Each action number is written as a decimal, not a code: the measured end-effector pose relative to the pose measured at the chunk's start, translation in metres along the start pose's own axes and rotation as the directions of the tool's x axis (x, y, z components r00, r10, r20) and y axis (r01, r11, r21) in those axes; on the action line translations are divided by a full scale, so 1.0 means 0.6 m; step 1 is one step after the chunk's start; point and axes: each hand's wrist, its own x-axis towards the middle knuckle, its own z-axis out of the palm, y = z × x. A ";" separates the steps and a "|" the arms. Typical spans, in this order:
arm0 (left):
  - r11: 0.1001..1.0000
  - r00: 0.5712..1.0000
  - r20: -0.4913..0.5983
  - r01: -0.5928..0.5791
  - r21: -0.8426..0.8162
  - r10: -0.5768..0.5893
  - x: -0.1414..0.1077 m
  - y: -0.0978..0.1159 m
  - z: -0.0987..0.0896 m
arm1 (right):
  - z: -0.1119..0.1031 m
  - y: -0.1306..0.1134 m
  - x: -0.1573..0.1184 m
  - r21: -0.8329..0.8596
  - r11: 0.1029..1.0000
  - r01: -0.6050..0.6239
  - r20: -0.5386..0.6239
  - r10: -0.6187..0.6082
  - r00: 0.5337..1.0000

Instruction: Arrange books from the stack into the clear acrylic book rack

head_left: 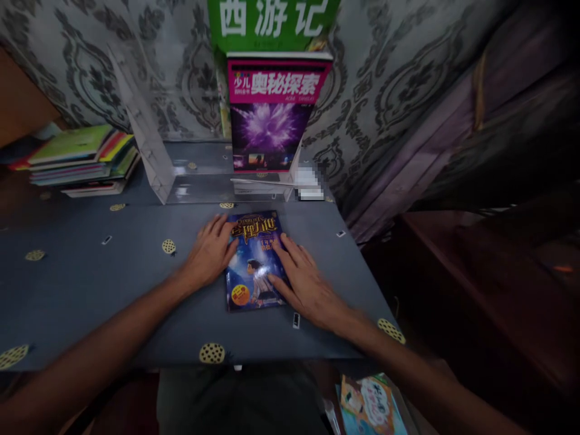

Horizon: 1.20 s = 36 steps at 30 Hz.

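A blue book with gold lettering and a figure on its cover lies flat on the patterned blue-grey tablecloth. My left hand rests at the book's upper left edge, fingers apart, the tips touching the cover. On the right side of the same book lies my right hand, its fingers spread over the cover and edge. Neither hand is closed round the book. Behind it, a magenta and purple book stands upright in a clear acrylic rack, with a green book behind and above.
Several stacked books lie at the back left of the table. A patterned curtain hangs behind the rack. The table's right edge slopes down beside a dark red surface. Another colourful book is below the front edge.
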 end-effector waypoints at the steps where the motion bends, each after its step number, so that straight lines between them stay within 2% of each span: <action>1: 0.998 0.999 -0.001 0.055 0.029 -0.055 -0.002 0.002 0.000 | -0.001 0.006 0.010 0.011 1.000 -0.001 0.006 0.001 1.000; 3: 0.993 0.994 0.009 0.112 0.034 -0.112 -0.003 0.005 -0.001 | -0.001 0.016 0.037 0.029 1.000 0.000 0.003 0.000 1.000; 5: 0.993 0.993 0.021 0.115 -0.039 -0.114 -0.003 0.005 -0.004 | 0.004 0.022 0.069 0.035 0.999 -0.005 -0.018 0.006 1.000; 8: 0.959 0.992 0.015 0.122 -0.256 -0.122 0.002 -0.002 -0.008 | 0.018 0.024 0.109 0.028 0.998 -0.056 -0.054 0.057 0.997; 10: 0.867 0.982 0.001 0.165 -0.470 -0.186 0.007 -0.009 -0.010 | 0.026 0.022 0.124 0.030 0.995 -0.096 -0.079 0.098 0.992; 12: 0.663 0.957 0.009 0.208 -0.719 -0.290 0.013 -0.015 -0.009 | 0.033 0.023 0.128 0.046 0.993 -0.106 -0.113 0.110 0.987; 14: 0.369 0.911 0.070 0.234 -0.899 -0.407 0.018 -0.019 -0.008 | 0.038 0.027 0.127 0.073 0.993 -0.097 -0.149 0.107 0.983; 16: 0.106 0.852 0.179 0.263 -0.959 -0.491 0.022 -0.018 -0.007 | 0.041 0.032 0.123 0.097 0.991 -0.087 -0.182 0.104 0.978; 17: 0.009 0.829 0.249 0.293 -0.956 -0.501 0.023 -0.016 -0.008 | 0.042 0.035 0.121 0.109 0.991 -0.081 -0.196 0.101 0.975; 19: -0.107 0.805 0.403 0.398 -0.911 -0.436 0.023 -0.011 -0.011 | 0.044 0.038 0.118 0.132 0.989 -0.068 -0.216 0.096 0.972; 21: -0.131 0.791 0.525 0.512 -0.849 -0.315 0.022 -0.005 -0.015 | 0.044 0.038 0.115 0.163 0.985 -0.063 -0.225 0.100 0.969; 23: -0.108 0.780 0.576 0.568 -0.816 -0.246 0.022 0.000 -0.020 | 0.043 0.039 0.114 0.209 0.976 -0.065 -0.239 0.116 0.964; 28: -0.061 0.804 0.540 0.544 -0.837 -0.248 0.037 -0.001 -0.032 | 0.036 0.050 0.121 0.418 0.904 -0.088 -0.321 0.237 0.917; 30: -0.044 0.824 0.510 0.516 -0.855 -0.248 0.049 -0.002 -0.037 | 0.031 0.058 0.127 0.542 0.830 -0.131 -0.330 0.353 0.875; 33: -0.021 0.837 0.492 0.502 -0.865 -0.238 0.067 -0.002 -0.047 | 0.021 0.066 0.132 0.723 0.664 -0.189 -0.270 0.525 0.807; 34: -0.013 0.840 0.489 0.501 -0.866 -0.233 0.072 -0.001 -0.050 | 0.016 0.066 0.132 0.770 0.609 -0.190 -0.242 0.554 0.797; 36: 0.006 0.849 0.480 0.494 -0.870 -0.220 0.080 0.001 -0.057 | 0.006 0.062 0.130 0.847 0.506 -0.163 -0.174 0.553 0.815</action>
